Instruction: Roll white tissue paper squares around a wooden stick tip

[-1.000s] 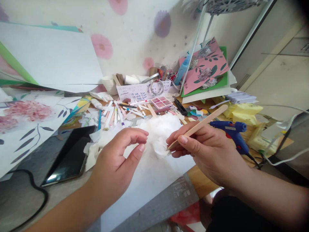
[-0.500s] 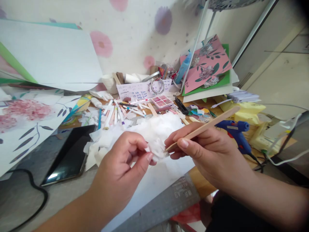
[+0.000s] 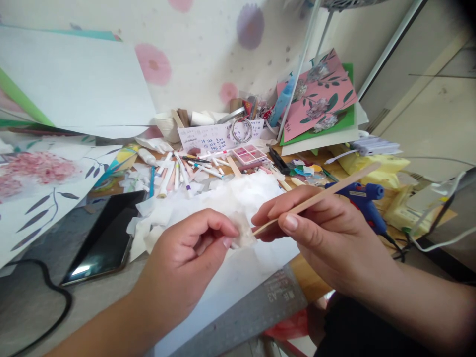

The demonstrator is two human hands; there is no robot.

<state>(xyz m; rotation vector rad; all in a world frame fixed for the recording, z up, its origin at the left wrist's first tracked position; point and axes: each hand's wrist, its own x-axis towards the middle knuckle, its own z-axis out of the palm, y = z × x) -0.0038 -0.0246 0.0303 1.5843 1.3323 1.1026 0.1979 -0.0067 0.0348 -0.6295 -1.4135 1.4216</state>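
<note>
The left hand (image 3: 197, 248) pinches a thin, pale paper scrap (image 3: 244, 234) between its thumb and forefinger, the other fingers curled in behind, and the scrap sits in the gap between the two hands, in front of a fluffy white pile (image 3: 249, 191). The right hand (image 3: 320, 228) grips a flat wooden stick (image 3: 345, 184) between thumb and fingers, the stick tilted so that its upper end points up and to the right, while its lower tip comes to the right edge of the scrap; whether the two touch I cannot tell. Under the hands a white sheet (image 3: 197, 307) lies on a grey cutting mat (image 3: 277, 300), with bare wood of the table (image 3: 308, 277) showing just beside it. A dark phone (image 3: 102, 243) lies to the left of the left hand, near a picture of pink flowers (image 3: 44, 168), and a blue glue gun (image 3: 368, 198) lies partly behind the right hand. Beyond the pile are scattered markers (image 3: 169, 181), a small case of pink colours (image 3: 249, 154) and, farther right, a pink card (image 3: 316, 104) with leaves and raised flowers, leaning on a green one (image 3: 347, 114)
</note>
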